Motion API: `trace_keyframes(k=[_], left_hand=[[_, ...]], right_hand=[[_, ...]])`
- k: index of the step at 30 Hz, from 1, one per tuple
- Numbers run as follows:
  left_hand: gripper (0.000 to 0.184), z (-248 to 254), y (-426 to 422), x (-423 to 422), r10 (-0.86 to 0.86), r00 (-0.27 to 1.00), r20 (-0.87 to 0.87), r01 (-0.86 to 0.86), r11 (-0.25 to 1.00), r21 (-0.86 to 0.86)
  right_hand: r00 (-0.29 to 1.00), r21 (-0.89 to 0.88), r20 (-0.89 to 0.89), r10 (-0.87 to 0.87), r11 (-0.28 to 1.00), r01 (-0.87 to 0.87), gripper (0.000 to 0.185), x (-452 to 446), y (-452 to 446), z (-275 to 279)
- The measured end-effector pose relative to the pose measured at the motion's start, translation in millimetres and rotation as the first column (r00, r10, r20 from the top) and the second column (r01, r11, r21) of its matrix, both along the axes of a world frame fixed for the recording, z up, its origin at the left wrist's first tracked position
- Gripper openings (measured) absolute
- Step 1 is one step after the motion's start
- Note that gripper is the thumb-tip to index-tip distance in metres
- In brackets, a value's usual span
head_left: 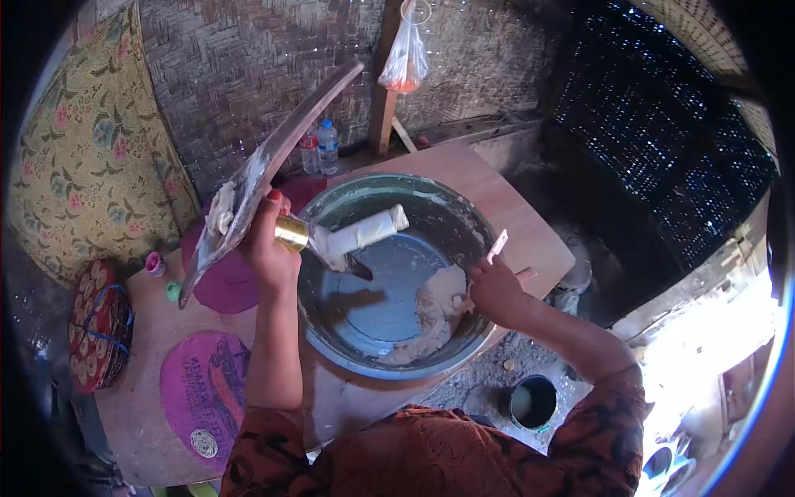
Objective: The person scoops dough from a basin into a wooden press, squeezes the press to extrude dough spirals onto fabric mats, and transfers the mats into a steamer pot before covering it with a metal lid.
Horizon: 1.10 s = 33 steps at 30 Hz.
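Shirt [431, 451] nearest; left hand [276, 253] holds tool [269, 157], right hand [495, 290] stick [498, 243], over basin rim [364, 370].

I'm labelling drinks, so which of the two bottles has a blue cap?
The right bottle, nearer the wooden post; the left bottle shows red instead.

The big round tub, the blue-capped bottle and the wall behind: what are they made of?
The tub has a smooth, slightly shiny floor: metal or hard plastic, I can't tell which. The bottle seems to be thin, shiny plastic, since it's see-through. The wall looks like rough, dull strips, maybe bamboo: see the criss-cross weave.
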<state>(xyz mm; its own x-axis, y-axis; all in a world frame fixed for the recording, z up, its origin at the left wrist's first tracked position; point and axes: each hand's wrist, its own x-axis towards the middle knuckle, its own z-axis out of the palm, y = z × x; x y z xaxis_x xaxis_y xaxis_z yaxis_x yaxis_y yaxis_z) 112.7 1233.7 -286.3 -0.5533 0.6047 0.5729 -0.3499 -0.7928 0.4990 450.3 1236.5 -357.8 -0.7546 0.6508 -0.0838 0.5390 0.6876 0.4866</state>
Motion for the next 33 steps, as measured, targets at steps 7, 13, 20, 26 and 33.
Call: trace_keyframes(k=[7,13,20,26,33], left_hand=[[0.007,-8.7,34.5,-38.4,-0.081,0.996,0.050,0.082,0.996,-0.035],[0.009,2.3,33.5,-54.7,-0.274,0.956,0.107,0.263,0.959,0.108],[0.015,17.9,27.2,-25.5,-0.424,0.898,0.115,0.408,0.902,0.138],[0.011,26.9,24.9,-0.6,-0.306,0.920,0.245,0.311,0.950,0.020],[0.009,39.1,36.3,5.2,-0.166,0.945,0.283,0.175,0.984,-0.009]], right_hand=[[0.952,-0.350,0.004,-0.306,0.891,0.288,0.017,32.2,-31.9,124.6],[0.402,-0.718,-0.669,-0.625,0.683,-0.132,0.028,82.5,-19.7,85.5],[0.026,-0.590,-0.701,-0.713,0.560,-0.582,0.029,42.5,-3.2,23.2],[0.053,-0.605,-0.735,-0.676,0.618,-0.502,0.027,27.4,-13.8,14.1],[0.279,-0.630,-0.775,-0.567,0.656,-0.416,0.025,40.4,-45.6,24.0]])
